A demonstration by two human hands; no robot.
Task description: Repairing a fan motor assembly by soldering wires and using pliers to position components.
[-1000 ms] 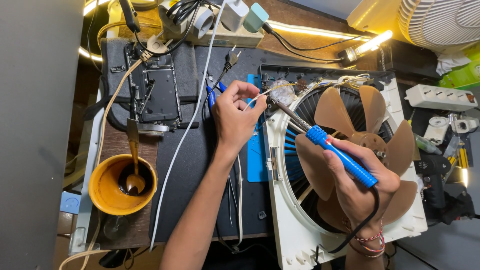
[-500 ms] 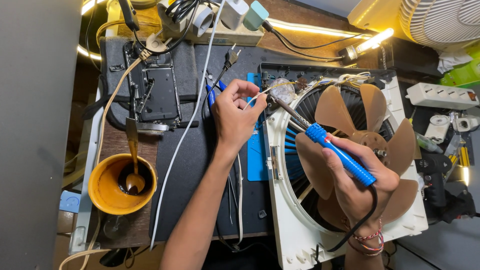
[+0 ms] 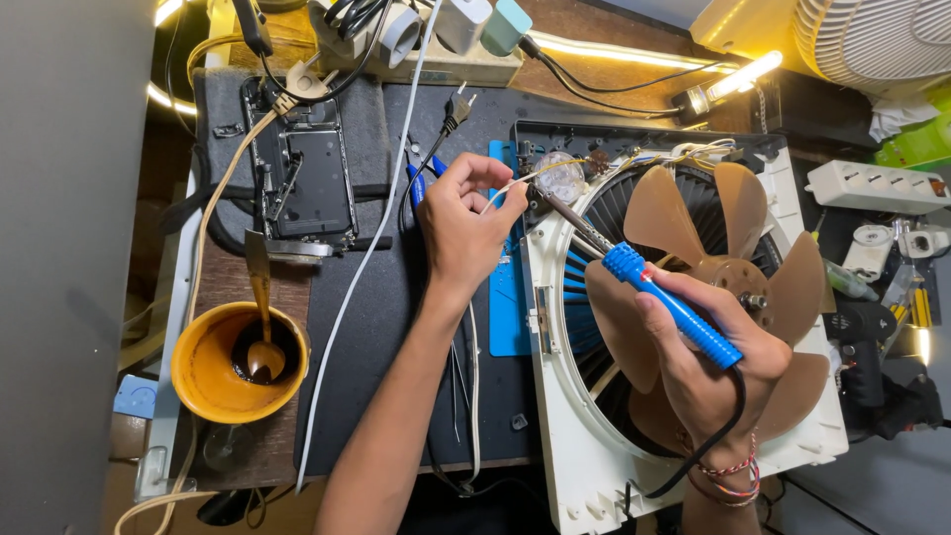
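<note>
Blue-handled and held like a pen, the soldering iron [image 3: 674,307] sits in the right hand [image 3: 708,367], whose fingers are wrapped closed round the grip while its dark metal shaft runs up and left to a tip resting near the top left corner of the white fan housing [image 3: 555,436]. The left hand [image 3: 466,223] hovers just beside that tip, thumb and forefinger pinched shut on a thin pale wire [image 3: 525,180], probably solder or a lead, which arcs toward a small round component [image 3: 565,178] mounted at the housing's upper edge, where a tangle of yellow and white wires [image 3: 684,154] also gathers. The translucent brown fan blades [image 3: 733,248] lie under the right hand, and the housing rests on a dark work mat [image 3: 396,327] with a blue mat [image 3: 510,307] partly beneath it. To the left stand an orange bowl [image 3: 213,386] of dark paste with a spatula [image 3: 260,297] in it and an opened black phone [image 3: 302,178]. Judging by the grip and the meeting of tip and wire, a joint at that corner is being soldered. What follows calls for a steady tip on the joint, the wire fed into it without the fingers nearing the hot shaft, and care not to touch the plastic frame or neighbouring insulation.
</note>
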